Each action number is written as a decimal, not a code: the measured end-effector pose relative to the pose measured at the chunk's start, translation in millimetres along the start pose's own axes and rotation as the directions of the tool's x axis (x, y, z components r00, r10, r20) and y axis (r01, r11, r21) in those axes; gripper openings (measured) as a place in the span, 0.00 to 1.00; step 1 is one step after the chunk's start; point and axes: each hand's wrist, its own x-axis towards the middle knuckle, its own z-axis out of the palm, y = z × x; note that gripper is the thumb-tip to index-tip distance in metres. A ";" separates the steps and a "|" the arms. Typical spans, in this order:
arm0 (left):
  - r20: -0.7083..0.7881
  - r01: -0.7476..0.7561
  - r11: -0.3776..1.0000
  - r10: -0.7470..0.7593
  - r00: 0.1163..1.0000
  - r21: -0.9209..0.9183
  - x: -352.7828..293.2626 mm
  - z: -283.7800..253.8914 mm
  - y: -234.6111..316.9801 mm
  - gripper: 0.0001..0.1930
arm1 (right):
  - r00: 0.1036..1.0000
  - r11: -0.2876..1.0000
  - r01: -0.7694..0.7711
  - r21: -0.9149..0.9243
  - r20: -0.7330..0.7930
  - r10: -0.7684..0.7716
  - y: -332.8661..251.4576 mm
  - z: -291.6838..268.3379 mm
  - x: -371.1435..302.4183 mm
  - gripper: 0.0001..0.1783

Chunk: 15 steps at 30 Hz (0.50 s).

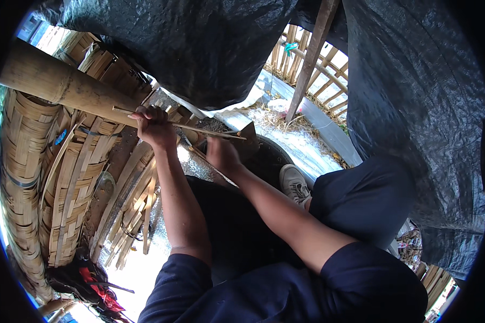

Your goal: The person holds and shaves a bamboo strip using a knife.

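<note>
My left hand point(155, 126) is closed around a thin bamboo strip point(202, 130). The strip runs slantwise across in front of me, with a short end sticking out past the left side of the fist. Just below its other end, my right hand point(222, 155) is curled and slightly blurred; its grip is hidden. Beside that hand stands a flat, dark brownish piece point(247, 141) with a pointed corner, whose kind I cannot make out. Another narrow strip point(207, 159) passes down under my right hand.
A thick bamboo pole point(64, 86) slants in from the left, before stacked woven bamboo panels point(27, 177). Split bamboo pieces point(132, 215) lie left of my legs. Black plastic sheeting point(199, 48) hangs ahead and right. A wooden post point(312, 59) leans near a slatted fence point(328, 75).
</note>
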 end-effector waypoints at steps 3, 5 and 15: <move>0.045 0.036 0.996 -0.032 0.998 -0.077 5.3 -7.0 -7.6 0.21 | 0.968 0.951 -0.234 -0.204 0.048 0.248 112.5 -13.3 -8.4 0.18; 0.058 0.035 0.994 -0.029 0.998 -0.100 4.1 6.0 -13.6 0.20 | 0.920 0.897 -0.335 -0.289 0.104 0.377 117.7 -16.1 -9.0 0.17; -0.005 -0.012 1.000 0.012 1.000 0.008 1.9 -4.4 -2.3 0.21 | 0.999 0.997 -0.027 -0.068 0.022 0.028 23.0 2.7 7.8 0.21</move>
